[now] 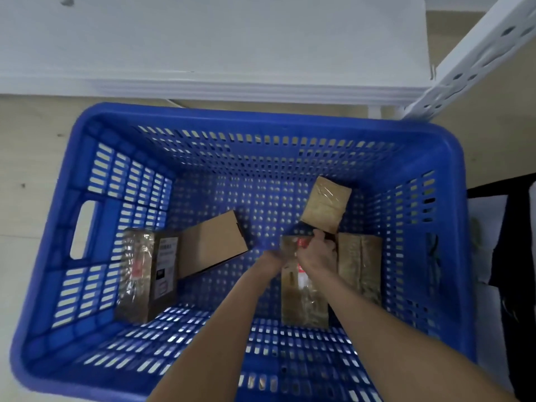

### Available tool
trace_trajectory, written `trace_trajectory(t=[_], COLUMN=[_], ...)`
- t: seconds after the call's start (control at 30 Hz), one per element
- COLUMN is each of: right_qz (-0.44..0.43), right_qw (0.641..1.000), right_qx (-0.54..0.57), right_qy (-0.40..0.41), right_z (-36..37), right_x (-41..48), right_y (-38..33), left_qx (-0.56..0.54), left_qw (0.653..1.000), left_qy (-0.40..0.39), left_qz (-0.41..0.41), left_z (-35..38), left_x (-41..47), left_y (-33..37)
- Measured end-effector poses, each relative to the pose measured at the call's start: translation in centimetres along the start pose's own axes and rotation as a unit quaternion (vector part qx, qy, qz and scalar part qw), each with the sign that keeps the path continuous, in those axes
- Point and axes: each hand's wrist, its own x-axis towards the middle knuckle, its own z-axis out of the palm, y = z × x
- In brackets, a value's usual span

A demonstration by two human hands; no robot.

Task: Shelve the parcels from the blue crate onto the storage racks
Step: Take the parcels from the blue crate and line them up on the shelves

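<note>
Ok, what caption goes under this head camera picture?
In a blue slotted plastic crate, the right hand grips the middle red-labelled taped brown cardboard parcel; the left hand reaches alongside.

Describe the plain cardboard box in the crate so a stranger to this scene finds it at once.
Start at the blue crate on the floor by the white rack shelf. On its bottom, left of the taped parcel that the right hand grips, lies the plain cardboard box, next to a labelled parcel. It alone shows bare, smooth cardboard: no shiny tape, no label.
</note>
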Motion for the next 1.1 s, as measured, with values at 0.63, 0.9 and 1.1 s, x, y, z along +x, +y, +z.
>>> trace_trajectory(t=[0.63,0.9,1.1], right_qz=[0.003,-0.091,-0.124], right_qw=[0.945,0.905,0.873], right_qx=[0.316,0.405,0.436], right_qy=[-0.082,-0.097,-0.179], right_z=[-6.7,-19.3,-29.6], right_x=[-13.9,-31.3,-45.1], right_y=[-12.0,-22.0,-28.6], left_qx=[-0.136,-0.006,-0.005], left_qw=[0.97,0.949,0.891], left_qy=[0.136,0.199,0.304], left_qz=[0.151,0.244,0.337], left_z=[-13.2,-19.4,-23.1], left_x=[-14.7,-35.4,-52.5], left_y=[6.8,14.2,19.6])
